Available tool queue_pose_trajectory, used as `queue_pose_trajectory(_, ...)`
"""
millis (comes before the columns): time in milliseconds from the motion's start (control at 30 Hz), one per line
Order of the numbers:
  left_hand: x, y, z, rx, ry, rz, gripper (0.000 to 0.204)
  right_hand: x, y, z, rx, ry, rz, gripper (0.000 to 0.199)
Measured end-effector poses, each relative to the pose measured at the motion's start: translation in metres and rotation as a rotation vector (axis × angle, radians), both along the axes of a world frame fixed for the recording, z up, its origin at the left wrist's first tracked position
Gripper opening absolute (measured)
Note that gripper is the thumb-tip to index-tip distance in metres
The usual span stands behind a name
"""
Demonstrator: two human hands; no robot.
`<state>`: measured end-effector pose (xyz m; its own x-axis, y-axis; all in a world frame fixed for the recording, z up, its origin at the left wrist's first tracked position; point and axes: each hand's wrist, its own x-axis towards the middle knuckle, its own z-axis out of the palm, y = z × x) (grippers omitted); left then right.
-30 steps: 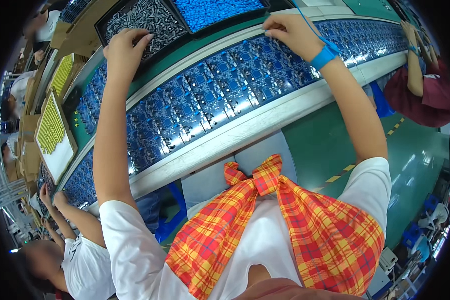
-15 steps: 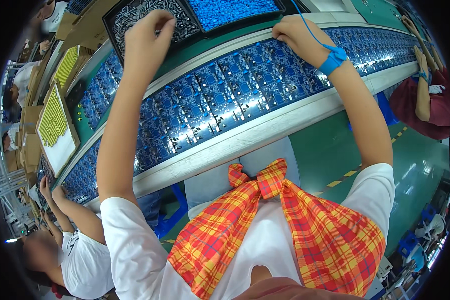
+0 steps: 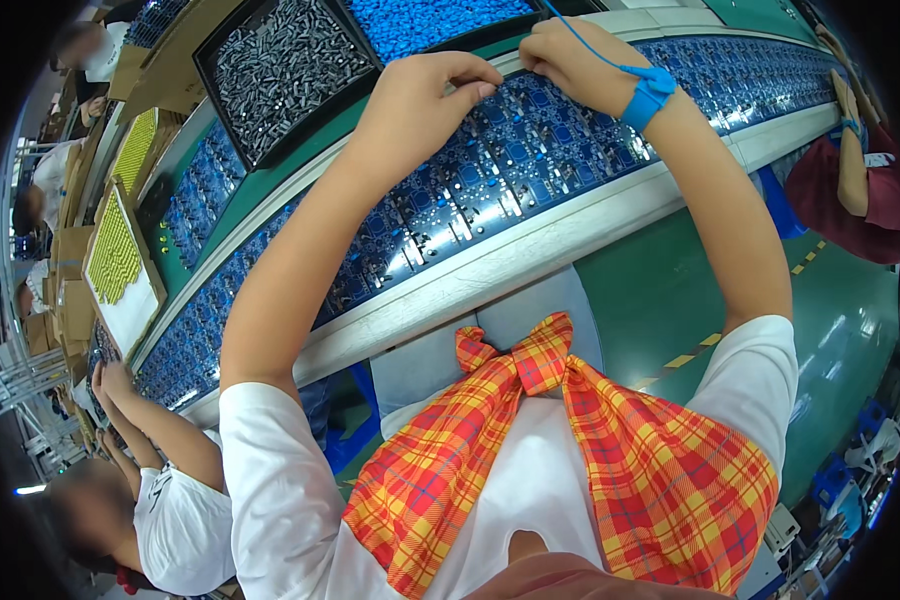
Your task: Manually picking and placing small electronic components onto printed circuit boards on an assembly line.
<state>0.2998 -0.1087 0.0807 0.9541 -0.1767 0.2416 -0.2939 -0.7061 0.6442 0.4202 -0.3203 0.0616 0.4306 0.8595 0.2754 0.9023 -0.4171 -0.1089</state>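
My left hand (image 3: pixel 415 108) is over the line of blue circuit boards (image 3: pixel 450 205), thumb and fingertips brought together in a pinch. Whatever it holds is too small to make out. Just right of it, my right hand (image 3: pixel 575 68) has its fingers curled in at the boards' far edge; its fingertips' contents are hidden. A blue wrist strap (image 3: pixel 650 98) with a cord circles my right wrist. Beyond the boards, a black tray holds dark cylindrical parts (image 3: pixel 290 75) on the left and small blue parts (image 3: pixel 430 20) on the right.
A pale rail (image 3: pixel 490 260) borders the boards on my side. Yellow parts (image 3: pixel 115 255) stand in rows on a white board at the left. A co-worker in white (image 3: pixel 185 520) sits left; another in dark red (image 3: pixel 850 195) sits right, with hands near the line.
My left hand has left the tray of dark cylindrical parts and moved right and nearer, over the boards. My right hand has shifted slightly left.
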Motion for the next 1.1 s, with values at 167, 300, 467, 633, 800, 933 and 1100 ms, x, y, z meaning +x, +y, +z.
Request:
queue_pose_trajectory(167, 0.004, -0.003, -0.007, -0.028, 0.017, 0.010, 0.019, -0.002, 0.003, 0.017, -0.005, 0.144, -0.044, 0.015)
queue_pose_trajectory(300, 0.007, -0.006, -0.009, -0.052, 0.040, 0.008, 0.019, 0.000, 0.000, 0.004, 0.118, 0.118, 0.043, 0.011)
queue_pose_trajectory(467, 0.011, -0.009, -0.011, -0.068, 0.058, 0.008, 0.020, 0.001, -0.004, 0.000, 0.178, 0.063, 0.098, 0.010)
queue_pose_trajectory(633, 0.010, -0.010, -0.013, -0.132, 0.034, 0.023, 0.021, 0.005, -0.002, -0.007, 0.227, 0.013, 0.116, 0.010)
queue_pose_trajectory(800, 0.011, -0.009, -0.013, -0.130, 0.057, 0.020, 0.020, 0.002, -0.002, 0.002, 0.158, -0.042, 0.159, 0.011)
queue_pose_trajectory(933, 0.008, -0.009, -0.013, -0.078, 0.038, 0.009, 0.019, -0.012, -0.004, 0.044, -0.005, 0.231, 0.028, 0.013)
queue_pose_trajectory(1100, 0.010, -0.018, -0.012, -0.095, 0.047, -0.040, 0.017, 0.019, 0.010, 0.049, 0.241, 0.250, 0.089, 0.017)
